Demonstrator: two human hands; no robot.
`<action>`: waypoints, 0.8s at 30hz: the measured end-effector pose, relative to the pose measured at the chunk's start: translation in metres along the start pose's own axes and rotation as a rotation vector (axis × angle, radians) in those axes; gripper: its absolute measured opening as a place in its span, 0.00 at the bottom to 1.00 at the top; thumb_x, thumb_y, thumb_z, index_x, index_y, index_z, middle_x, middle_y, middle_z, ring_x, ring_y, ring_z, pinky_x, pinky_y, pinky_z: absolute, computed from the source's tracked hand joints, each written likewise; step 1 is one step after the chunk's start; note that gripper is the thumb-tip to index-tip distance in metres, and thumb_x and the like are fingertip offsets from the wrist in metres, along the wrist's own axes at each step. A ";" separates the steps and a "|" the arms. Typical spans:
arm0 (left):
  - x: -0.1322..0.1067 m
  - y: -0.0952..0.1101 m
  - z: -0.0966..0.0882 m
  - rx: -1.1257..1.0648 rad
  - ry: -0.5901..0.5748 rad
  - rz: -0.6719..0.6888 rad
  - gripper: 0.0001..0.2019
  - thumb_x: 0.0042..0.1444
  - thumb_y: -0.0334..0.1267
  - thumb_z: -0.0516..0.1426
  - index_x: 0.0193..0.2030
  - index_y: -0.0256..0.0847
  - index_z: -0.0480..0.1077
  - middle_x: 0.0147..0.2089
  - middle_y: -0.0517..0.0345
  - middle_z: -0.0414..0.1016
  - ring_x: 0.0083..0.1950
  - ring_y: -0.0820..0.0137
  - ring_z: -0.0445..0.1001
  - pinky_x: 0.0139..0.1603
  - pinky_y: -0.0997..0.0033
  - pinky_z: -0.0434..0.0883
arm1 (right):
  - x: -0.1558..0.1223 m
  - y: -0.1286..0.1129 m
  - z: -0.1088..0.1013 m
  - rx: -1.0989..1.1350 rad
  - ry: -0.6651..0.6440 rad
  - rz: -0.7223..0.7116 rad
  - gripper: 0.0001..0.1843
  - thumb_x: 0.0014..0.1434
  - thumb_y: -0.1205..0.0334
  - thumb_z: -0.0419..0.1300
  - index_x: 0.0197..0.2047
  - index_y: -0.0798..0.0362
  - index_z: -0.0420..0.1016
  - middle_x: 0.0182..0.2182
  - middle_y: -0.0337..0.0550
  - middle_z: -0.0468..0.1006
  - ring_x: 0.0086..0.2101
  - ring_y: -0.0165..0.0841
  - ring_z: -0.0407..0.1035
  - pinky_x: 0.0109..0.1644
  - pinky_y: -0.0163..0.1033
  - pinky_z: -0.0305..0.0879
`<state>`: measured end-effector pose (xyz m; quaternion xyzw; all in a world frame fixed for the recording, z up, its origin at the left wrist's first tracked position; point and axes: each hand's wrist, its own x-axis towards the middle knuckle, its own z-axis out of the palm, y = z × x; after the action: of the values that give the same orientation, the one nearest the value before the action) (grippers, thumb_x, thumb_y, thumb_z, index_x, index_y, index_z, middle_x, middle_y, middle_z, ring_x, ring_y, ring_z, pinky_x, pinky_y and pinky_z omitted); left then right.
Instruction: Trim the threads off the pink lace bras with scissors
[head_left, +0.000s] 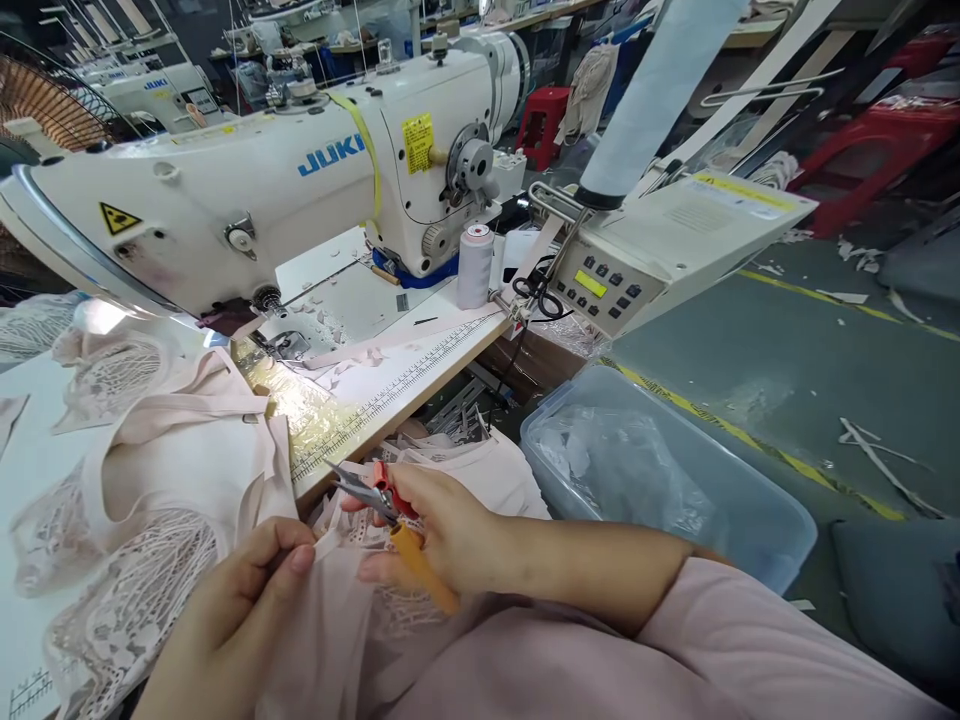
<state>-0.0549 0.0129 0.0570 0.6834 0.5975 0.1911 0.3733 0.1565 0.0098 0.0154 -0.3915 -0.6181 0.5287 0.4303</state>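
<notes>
My right hand (442,535) is closed around small thread snips (390,510) with a red and orange handle, blades pointing left. My left hand (240,600) pinches the edge of a pale pink lace garment (172,500) that drapes from the table onto my lap. The snip blades sit just above the strip of fabric held between my left thumb and fingers. A white JUKI sewing machine (285,170) stands behind, its needle area (274,330) above more of the pink fabric.
A white thread spool (475,265) and black scissors (541,293) stand by the control box (652,250) at the table's right. A clear plastic bin (660,470) sits on the floor to the right. Red stools (544,120) stand further back.
</notes>
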 end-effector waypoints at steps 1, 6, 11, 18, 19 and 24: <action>0.000 -0.002 -0.001 0.016 -0.006 0.006 0.14 0.58 0.52 0.51 0.33 0.44 0.67 0.27 0.61 0.70 0.32 0.68 0.69 0.30 0.75 0.69 | 0.000 0.000 0.000 0.010 -0.026 -0.004 0.17 0.45 0.62 0.69 0.34 0.53 0.65 0.36 0.41 0.73 0.33 0.30 0.65 0.35 0.34 0.64; -0.001 -0.013 -0.009 0.092 -0.062 0.023 0.12 0.60 0.50 0.50 0.37 0.46 0.67 0.28 0.63 0.70 0.32 0.68 0.70 0.31 0.75 0.70 | 0.002 -0.001 0.004 0.028 -0.060 0.027 0.15 0.46 0.64 0.66 0.30 0.53 0.61 0.29 0.36 0.69 0.28 0.28 0.63 0.30 0.32 0.61; 0.000 -0.012 -0.009 0.234 -0.044 0.009 0.14 0.58 0.53 0.51 0.39 0.47 0.68 0.29 0.63 0.74 0.32 0.69 0.73 0.32 0.75 0.70 | 0.004 0.000 0.006 -0.068 -0.079 0.042 0.14 0.46 0.66 0.64 0.27 0.52 0.59 0.23 0.31 0.63 0.24 0.26 0.57 0.27 0.30 0.56; -0.002 -0.003 -0.011 0.063 -0.152 -0.075 0.16 0.52 0.54 0.57 0.39 0.46 0.74 0.38 0.58 0.78 0.45 0.63 0.75 0.43 0.76 0.71 | 0.003 -0.006 0.000 -0.085 -0.135 0.126 0.14 0.46 0.63 0.65 0.28 0.53 0.60 0.23 0.32 0.65 0.24 0.25 0.57 0.26 0.31 0.55; -0.003 -0.001 -0.010 0.013 -0.184 -0.083 0.15 0.52 0.53 0.57 0.38 0.45 0.74 0.35 0.59 0.77 0.41 0.64 0.75 0.39 0.76 0.71 | 0.002 -0.006 -0.001 -0.060 -0.154 0.149 0.14 0.46 0.63 0.65 0.28 0.53 0.61 0.24 0.33 0.66 0.24 0.25 0.58 0.26 0.31 0.56; -0.009 0.009 0.008 -0.329 -0.102 -0.224 0.12 0.52 0.49 0.58 0.33 0.42 0.72 0.24 0.62 0.71 0.24 0.73 0.66 0.22 0.78 0.63 | -0.002 -0.002 0.000 0.128 -0.230 0.282 0.20 0.47 0.52 0.67 0.30 0.53 0.60 0.25 0.34 0.66 0.26 0.28 0.64 0.28 0.33 0.62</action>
<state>-0.0449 0.0016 0.0599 0.5513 0.6107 0.2087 0.5287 0.1572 0.0073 0.0168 -0.3829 -0.5676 0.6631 0.3024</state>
